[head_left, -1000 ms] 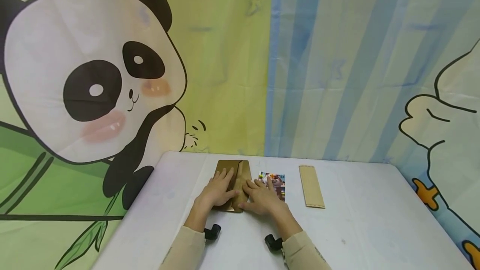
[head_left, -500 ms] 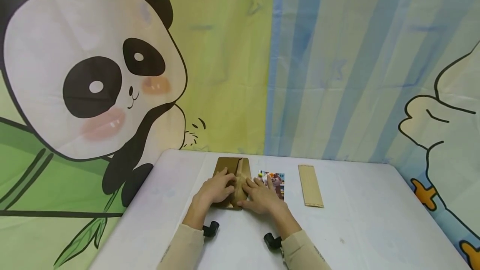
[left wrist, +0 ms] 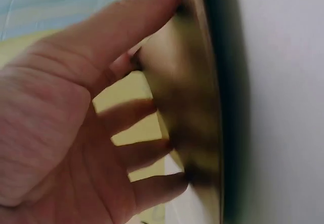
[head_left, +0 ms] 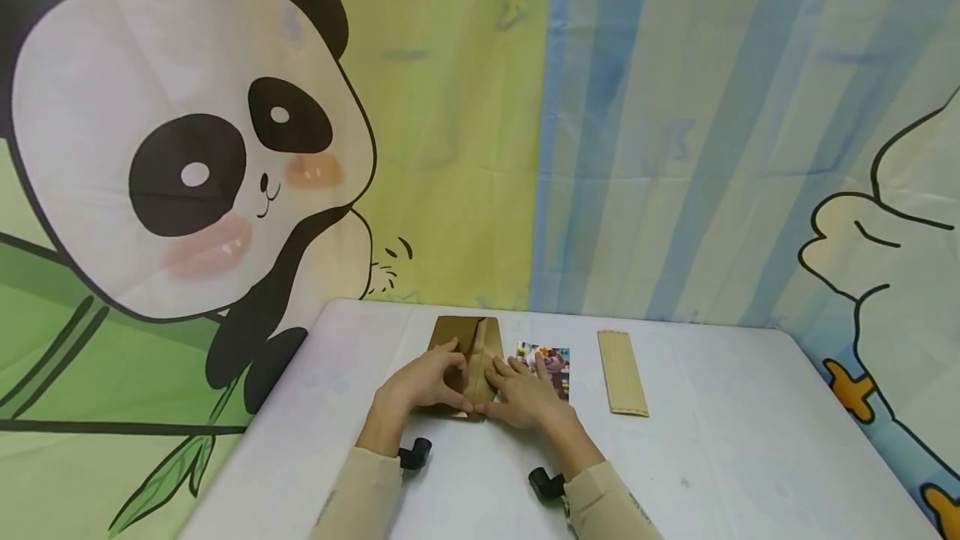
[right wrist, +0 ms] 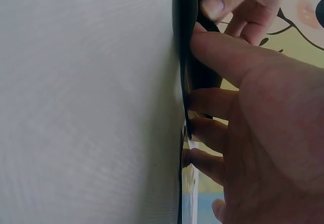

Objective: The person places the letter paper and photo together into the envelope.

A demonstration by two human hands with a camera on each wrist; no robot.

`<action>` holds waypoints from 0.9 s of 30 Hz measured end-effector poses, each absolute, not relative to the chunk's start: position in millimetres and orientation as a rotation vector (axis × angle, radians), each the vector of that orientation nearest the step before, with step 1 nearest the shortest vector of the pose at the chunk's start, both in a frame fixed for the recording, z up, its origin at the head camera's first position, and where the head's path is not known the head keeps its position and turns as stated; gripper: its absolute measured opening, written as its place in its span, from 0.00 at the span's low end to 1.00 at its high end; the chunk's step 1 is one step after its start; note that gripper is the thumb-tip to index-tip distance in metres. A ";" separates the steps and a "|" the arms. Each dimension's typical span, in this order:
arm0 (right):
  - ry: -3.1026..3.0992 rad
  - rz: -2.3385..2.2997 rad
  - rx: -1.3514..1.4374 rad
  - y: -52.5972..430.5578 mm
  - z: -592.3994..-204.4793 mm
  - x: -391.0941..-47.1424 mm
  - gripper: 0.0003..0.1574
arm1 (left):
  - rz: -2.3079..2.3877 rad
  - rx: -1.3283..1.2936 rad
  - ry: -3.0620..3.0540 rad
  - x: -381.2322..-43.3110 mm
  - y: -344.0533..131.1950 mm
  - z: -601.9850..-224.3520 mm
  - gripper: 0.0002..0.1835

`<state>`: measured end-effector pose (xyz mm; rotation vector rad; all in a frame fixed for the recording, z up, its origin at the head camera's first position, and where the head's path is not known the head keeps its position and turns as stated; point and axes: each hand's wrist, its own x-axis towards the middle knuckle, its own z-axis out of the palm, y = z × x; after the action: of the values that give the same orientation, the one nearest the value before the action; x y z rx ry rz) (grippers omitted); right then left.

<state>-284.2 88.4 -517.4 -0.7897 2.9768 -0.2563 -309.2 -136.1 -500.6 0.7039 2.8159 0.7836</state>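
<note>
2 hands working at a gold-brown folded packet (head_left: 481, 367), which is lying on the white table (head_left: 720, 432). Packet is showing a lengthwise overlapping flap right of its middle, with a dark gap running along the flap's upper part. Inside is staying out of view, so cannot tell if it's containing anything.

Left hand (head_left: 426, 380) is arching over the packet's left half, fingers bending moderately, thumb resting near its lower edge; thumb and fingers are standing well apart, not gripping. Right hand (head_left: 527, 397) is lying fairly flat at the packet's right edge, fingers nearly straight; its thumb is touching the packet near the bottom, its little finger is reaching over a colourful picture card (head_left: 557, 367).

Card is lying just right of the packet, partly covered by the right hand. Tan strip (head_left: 622, 373) is lying farther right of the packet, well apart. Behind the packet, a cartoon backdrop (head_left: 450, 148) is hanging, 1 big panda showing at left.
</note>
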 end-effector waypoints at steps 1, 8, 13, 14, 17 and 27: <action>2.975 -0.259 -0.788 88.6 -517.7 -284.0 0.48 | 0.792 0.719 2.793 -309.5 -138.4 -500.3 0.25; 2.979 -0.247 -0.779 89.2 -517.8 -283.1 0.48 | 0.865 0.739 2.699 -309.8 -146.0 -496.1 0.32; 2.985 -0.244 -0.793 90.1 -519.0 -283.2 0.48 | 0.898 0.711 2.687 -307.1 -146.9 -492.2 0.29; 2.986 -0.245 -0.794 90.3 -519.3 -283.3 0.48 | 0.906 0.717 2.691 -306.8 -147.1 -491.6 0.28; 2.987 -0.246 -0.795 90.2 -518.2 -282.7 0.48 | 0.923 0.739 2.711 -306.7 -147.2 -490.1 0.25; 2.981 -0.229 -0.780 89.2 -519.5 -283.1 0.47 | 0.879 0.789 2.783 -308.3 -148.1 -490.5 0.24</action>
<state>-283.1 89.2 -519.5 -0.7802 2.9806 -0.2291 -308.3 -148.1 -490.5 0.7892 2.7834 0.8787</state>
